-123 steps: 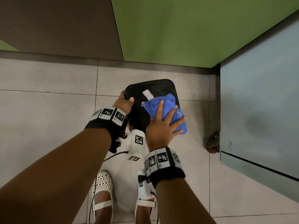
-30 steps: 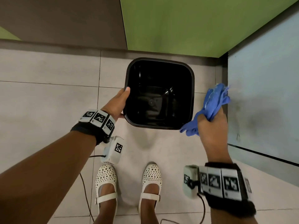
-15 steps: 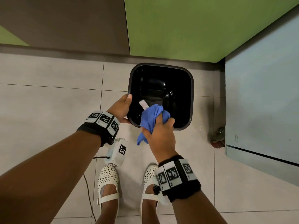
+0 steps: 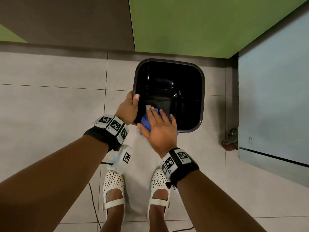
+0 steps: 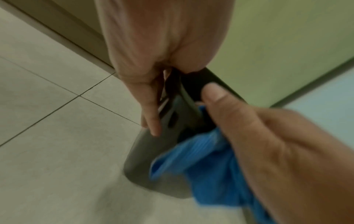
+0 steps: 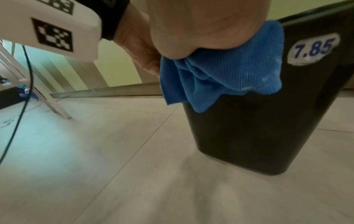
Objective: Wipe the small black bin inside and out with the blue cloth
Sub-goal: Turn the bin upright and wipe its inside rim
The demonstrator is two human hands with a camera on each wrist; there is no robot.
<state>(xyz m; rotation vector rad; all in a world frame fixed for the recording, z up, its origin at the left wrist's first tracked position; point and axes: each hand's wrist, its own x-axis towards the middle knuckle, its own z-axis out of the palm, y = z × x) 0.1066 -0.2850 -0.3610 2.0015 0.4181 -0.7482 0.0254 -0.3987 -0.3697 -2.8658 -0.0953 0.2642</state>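
Observation:
The small black bin (image 4: 168, 60) stands upright on the tiled floor, its mouth facing me. My left hand (image 4: 128, 108) grips its near-left rim, thumb inside and fingers on the outer wall (image 5: 151, 151). My right hand (image 4: 160, 128) lies flat with straight, spread fingers on the blue cloth (image 4: 145, 122), pressing it over the near rim beside the left hand. In the right wrist view the cloth (image 6: 220, 72) hangs down the bin's outer wall (image 6: 258, 128), next to a white price sticker (image 6: 314, 49). Most of the cloth is hidden under the hand.
A green wall panel (image 4: 184, 22) and a brown one (image 4: 66, 19) rise just behind the bin. A pale blue cabinet (image 4: 274, 97) on a castor (image 4: 229, 138) stands to the right. My white shoes (image 4: 113, 186) and a cable (image 4: 93, 198) are below.
Four seconds ago the cloth lay on the tipped bin's outside. Since half a second ago my right hand has gone from bunching the cloth above the rim to pressing it flat over the rim.

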